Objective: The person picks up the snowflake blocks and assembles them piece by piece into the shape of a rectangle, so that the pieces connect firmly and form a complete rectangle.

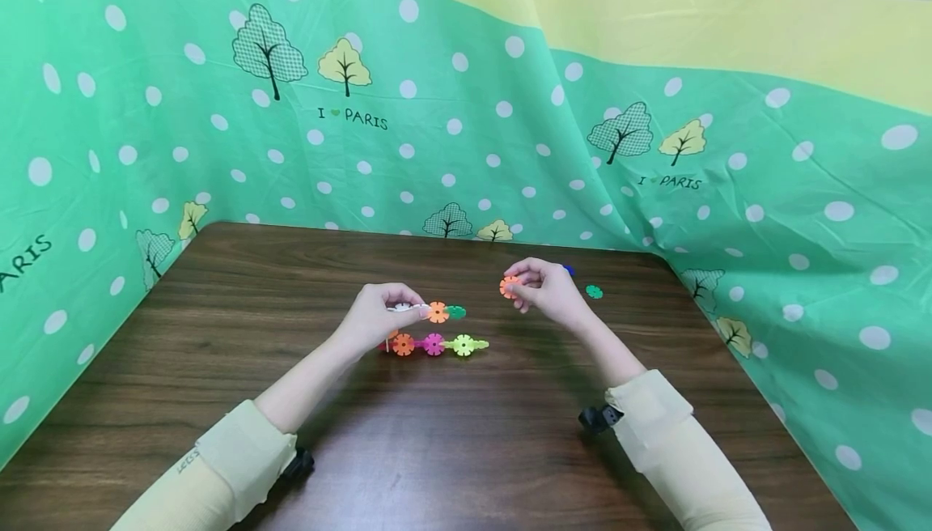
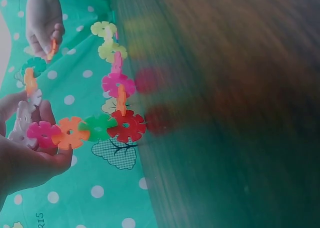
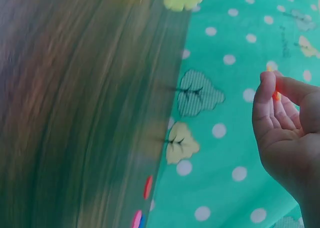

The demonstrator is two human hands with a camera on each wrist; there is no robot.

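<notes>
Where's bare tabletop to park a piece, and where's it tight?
Bare table lies between the left sleeve and right sleeve, nearer the wearer than the flower-disc chain. Another free patch runs from the left hand to the table's left edge. It's crowded around the chain and beside the right hand, near a green disc and blue piece.

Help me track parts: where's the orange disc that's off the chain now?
In the head view, the orange disc is slightly right of centre, held by the right hand, with the green chain-end disc to its left.

Left fingers (image 1: 400, 291) and right fingers (image 3: 263, 105) pinch (forearms (image 1: 311, 381) (image 1: 612, 346) apart).
</notes>
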